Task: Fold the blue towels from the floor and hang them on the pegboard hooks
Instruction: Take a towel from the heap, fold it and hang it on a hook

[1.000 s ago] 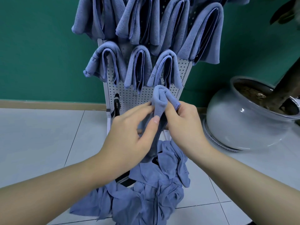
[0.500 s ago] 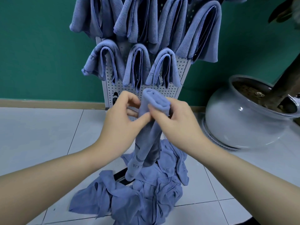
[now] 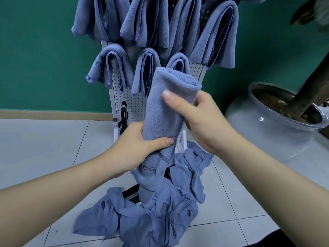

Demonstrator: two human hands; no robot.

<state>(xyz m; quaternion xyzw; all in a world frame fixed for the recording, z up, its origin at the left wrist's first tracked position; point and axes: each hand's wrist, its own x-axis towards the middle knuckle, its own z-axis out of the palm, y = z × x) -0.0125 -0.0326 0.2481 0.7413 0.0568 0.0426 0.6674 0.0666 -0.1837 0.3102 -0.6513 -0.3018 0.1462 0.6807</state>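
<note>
A: Item one, grips. What do the fingers have?

B: Left hand (image 3: pixel 135 145): thumb across the near face of the folded towel (image 3: pixel 165 111), other fingers curled round behind it, clasping its lower middle. Right hand (image 3: pixel 204 120): thumb pressed on the towel's front near the top fold, fingers wrapped behind the right edge. Both are closed round the same cloth; neither is slack.

A: Item two, the towel itself?

B: Blue, folded into a long narrow strip, held roughly upright and leaning slightly right at the top. Rounded fold uppermost, loose end hanging below the left hand, with faint lettering there that is too blurred to read. It is held in the air in front of the pegboard (image 3: pixel 135 104), its lower end reaching down to the pile.

A: Item three, stock on the floor?

B: One heap of crumpled blue towels (image 3: pixel 151 218) on the pale tiles (image 3: pixel 44 148), spread about the foot of the pegboard stand.

A: Item four, stock hung?

B: An upper row of hung towels (image 3: pixel 178 25) and a lower row of three (image 3: pixel 114 65), all draped doubled over, fold uppermost. The held towel's top overlaps the rightmost of the lower three. A black strap (image 3: pixel 123 118) hangs on the board's left side beneath them.

A: Surroundings?

B: Green wall (image 3: pixel 35 50) behind; large pale planter (image 3: pixel 267 132) on the right, with soil and a trunk in it.
</note>
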